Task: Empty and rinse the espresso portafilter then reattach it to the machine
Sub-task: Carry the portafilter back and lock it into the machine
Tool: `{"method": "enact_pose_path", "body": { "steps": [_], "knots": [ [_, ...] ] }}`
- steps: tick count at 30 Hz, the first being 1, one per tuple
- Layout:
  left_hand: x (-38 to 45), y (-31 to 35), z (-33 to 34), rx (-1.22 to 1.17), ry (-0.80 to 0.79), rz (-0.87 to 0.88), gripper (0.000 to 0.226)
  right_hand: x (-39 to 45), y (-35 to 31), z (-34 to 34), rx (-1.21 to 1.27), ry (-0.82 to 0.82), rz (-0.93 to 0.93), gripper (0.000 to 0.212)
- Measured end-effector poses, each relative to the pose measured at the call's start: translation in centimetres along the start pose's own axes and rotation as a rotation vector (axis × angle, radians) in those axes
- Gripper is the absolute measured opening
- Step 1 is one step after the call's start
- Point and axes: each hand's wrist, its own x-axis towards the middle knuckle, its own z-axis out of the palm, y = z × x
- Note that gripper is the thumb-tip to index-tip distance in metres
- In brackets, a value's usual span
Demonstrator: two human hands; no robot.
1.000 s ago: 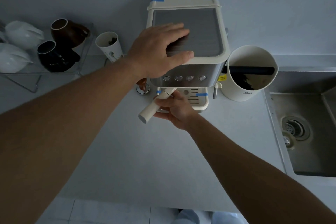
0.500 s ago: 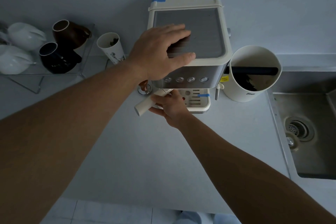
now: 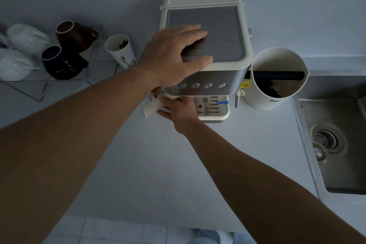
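A cream and steel espresso machine (image 3: 221, 25) stands against the back wall. My left hand (image 3: 174, 53) lies flat on its top front corner, fingers spread. Below the button row, my right hand (image 3: 178, 111) grips the portafilter's cream handle (image 3: 149, 108), which points left and towards me from under the machine's front. The portafilter's basket end is hidden under the machine. The drip tray (image 3: 214, 110) sits just right of my right hand.
A white knock box (image 3: 277, 85) with a dark bar and coffee grounds stands right of the machine. A steel sink (image 3: 336, 144) with a drain lies at far right. A paper cup (image 3: 120, 51) and a rack of mugs (image 3: 65, 55) stand left. A tamper is partly hidden behind my left wrist.
The portafilter handle has swung leftwards under the machine, with my right hand moving in closer to the front. My left hand has stayed on top of the machine.
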Motion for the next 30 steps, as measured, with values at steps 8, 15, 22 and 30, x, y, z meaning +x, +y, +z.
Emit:
{"method": "enact_pose_path", "body": {
  "steps": [8,15,22,30],
  "knots": [
    [0.1,0.0,0.0,-0.003,0.005,-0.003,0.073,-0.9,0.0,-0.7,0.016,-0.054,-0.041,0.03],
    [0.1,0.0,0.0,0.009,-0.005,-0.005,0.073,-1.5,-0.5,-1.1,-0.004,-0.118,-0.05,0.028],
    [0.1,-0.1,0.2,0.009,0.0,0.002,0.073,-1.6,-0.7,-1.8,-0.04,-0.102,0.014,0.028],
    [0.1,-0.1,0.1,0.006,0.0,0.007,0.073,-3.4,-1.7,-5.5,-0.045,-0.189,0.12,0.05]
  ]
}}
